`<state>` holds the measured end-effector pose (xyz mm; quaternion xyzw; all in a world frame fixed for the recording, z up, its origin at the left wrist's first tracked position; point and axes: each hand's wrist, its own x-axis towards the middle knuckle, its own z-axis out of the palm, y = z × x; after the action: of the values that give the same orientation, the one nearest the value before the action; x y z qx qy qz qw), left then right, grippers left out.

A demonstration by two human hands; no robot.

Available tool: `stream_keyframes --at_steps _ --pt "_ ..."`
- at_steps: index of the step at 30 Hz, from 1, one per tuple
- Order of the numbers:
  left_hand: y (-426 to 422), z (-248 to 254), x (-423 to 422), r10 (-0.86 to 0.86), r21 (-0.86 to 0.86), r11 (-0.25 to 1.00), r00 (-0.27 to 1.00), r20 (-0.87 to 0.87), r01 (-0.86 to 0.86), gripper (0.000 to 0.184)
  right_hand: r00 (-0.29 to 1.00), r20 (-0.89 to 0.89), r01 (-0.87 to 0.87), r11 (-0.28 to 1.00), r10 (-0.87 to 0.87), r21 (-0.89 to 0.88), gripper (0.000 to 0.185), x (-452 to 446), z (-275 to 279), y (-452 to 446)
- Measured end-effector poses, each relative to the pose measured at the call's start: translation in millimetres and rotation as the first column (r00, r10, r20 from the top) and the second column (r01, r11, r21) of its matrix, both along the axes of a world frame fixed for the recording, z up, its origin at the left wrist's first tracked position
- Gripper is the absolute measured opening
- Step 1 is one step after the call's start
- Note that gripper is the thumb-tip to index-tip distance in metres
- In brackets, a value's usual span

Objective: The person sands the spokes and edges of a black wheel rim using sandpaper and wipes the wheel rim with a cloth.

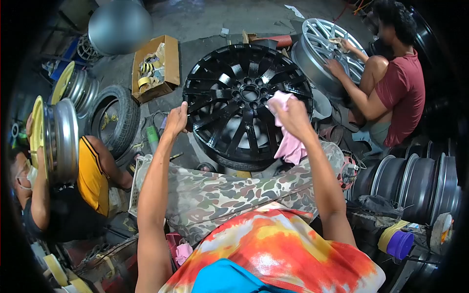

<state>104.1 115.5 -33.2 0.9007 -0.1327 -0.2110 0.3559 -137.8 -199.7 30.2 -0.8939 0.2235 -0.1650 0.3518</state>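
Note:
A glossy black multi-spoke wheel rim [222, 115] lies face up in front of my knees, resting on what looks like a tire [229, 163]. My left hand [177, 120] grips the rim's left edge, thumb on top and fingers curled beneath it. A pink cloth [291, 148] is bunched in my right hand [294, 117], its loose end hanging down over the rim's right side. The right hand presses this cloth near the spokes to the right of the hub; its fingertips are partly covered by the cloth.
At right, a co-worker in a maroon shirt [403, 93] handles a silver rim [312, 61]. Another person at left holds a yellow-edged rim [61, 141]. A cardboard box [171, 63] and a loose tire [129, 122] stand left of the wheel. Several rims [415, 185] line the right side.

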Motion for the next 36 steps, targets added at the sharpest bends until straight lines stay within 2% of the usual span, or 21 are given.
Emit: stream_keyframes --at_steps 3,5,6,7,11,13,16,17,19,21,22,23,25,27,29,30,31,33,34,35,36 --pt "8 -7 -19 0.030 -0.162 0.985 0.989 -0.142 -0.053 0.073 0.992 0.071 0.112 0.979 -0.102 -0.167 0.057 -14 5 -49" --pt "9 -7 -38 0.027 -0.240 0.967 0.975 -0.219 -0.081 0.073 0.990 -0.076 0.092 0.960 -0.116 -0.263 0.063 -22 -2 -71" --pt "9 -6 -50 0.018 -0.265 0.958 0.948 -0.316 -0.107 0.071 0.974 -0.170 0.081 0.936 -0.147 -0.343 0.061 -23 -40 -91" --pt "9 -5 -57 0.010 -0.289 0.947 0.912 -0.410 -0.140 0.070 0.975 -0.168 0.084 0.936 -0.149 -0.343 0.061 -23 -40 -93" --pt "9 -20 -59 0.080 -0.287 0.937 0.920 -0.384 -0.201 0.066 0.968 -0.245 -0.079 0.878 -0.044 -0.471 0.057 -17 -43 -86" --pt "4 -13 -59 0.095 -0.295 0.934 0.936 -0.338 -0.202 0.068 0.973 -0.213 -0.049 0.830 -0.085 -0.556 0.057 -12 -45 -83" --pt "-1 -21 -35 0.233 -0.156 0.955 0.964 -0.130 -0.252 0.075 0.971 -0.232 -0.073 0.845 -0.061 -0.530 0.057 -22 -44 -68" --pt "-5 -31 -21 0.279 -0.137 0.954 0.958 0.069 -0.268 0.075 0.970 -0.241 -0.099 0.848 -0.035 -0.521 0.057 -33 -45 -58" --pt "-14 -46 29 0.284 -0.066 0.959 0.946 0.156 -0.277 0.076 0.943 -0.320 -0.042 0.928 -0.086 -0.371 0.056 -50 -22 -11" --pt "-34 -13 55 0.267 -0.004 0.962 0.938 0.221 -0.273 0.074 0.913 -0.408 -0.068 0.980 -0.015 -0.189 0.052 -62 -12 25" --pt "-41 -7 76 0.228 0.055 0.967 0.943 0.242 -0.248 0.075 0.914 -0.405 -0.097 0.983 0.025 -0.159 0.049 -64 -10 44" --pt "-47 -14 93 0.210 0.016 0.973 0.916 0.343 -0.229 0.074 0.913 -0.402 -0.126 0.983 0.064 -0.131 0.046 -64 -9 58" --pt "-47 -21 117 0.087 0.058 0.991 0.918 0.387 -0.119 0.073 0.899 -0.400 -0.226 0.971 0.180 -0.072 0.040 -59 13 71" --pt "-44 -30 120 0.093 0.042 0.992 0.924 0.372 -0.117 0.072 0.855 -0.464 -0.318 0.941 0.232 -0.116 0.039 -50 41 72" --pt "-40 -25 117 0.100 0.019 0.993 0.923 0.372 -0.115 0.071 0.895 -0.368 -0.329 0.930 0.252 -0.163 0.040 -34 58 77" --pt "-41 -21 116 0.082 0.015 0.996 0.936 0.343 -0.093 0.070 0.851 -0.466 -0.379 0.897 0.241 -0.229 0.039 -27 73 91" --pt "-43 -15 114 0.060 0.011 0.998 0.947 0.317 -0.066 0.068 0.814 -0.345 -0.561 0.787 0.468 -0.256 0.040 -29 56 92" --pt "-45 -8 106 0.082 -0.027 0.997 0.946 0.315 -0.078 0.064 0.601 -0.463 -0.783 0.597 0.651 -0.177 0.038 -25 31 89" --pt "-44 -5 103 0.087 -0.078 0.995 0.941 0.327 -0.065 0.063 0.562 -0.640 -0.798 0.547 0.525 -0.252 0.036 -15 11 77" --pt "-42 -4 100 0.094 -0.129 0.990 0.936 0.338 -0.053 0.062 0.546 -0.693 -0.763 0.621 0.472 -0.178 0.032 3 14 64" --pt "-40 -2 99 0.083 -0.116 0.992 0.927 0.366 -0.043 0.059 0.600 -0.583 -0.762 0.612 0.548 -0.209 0.031 20 9 48"
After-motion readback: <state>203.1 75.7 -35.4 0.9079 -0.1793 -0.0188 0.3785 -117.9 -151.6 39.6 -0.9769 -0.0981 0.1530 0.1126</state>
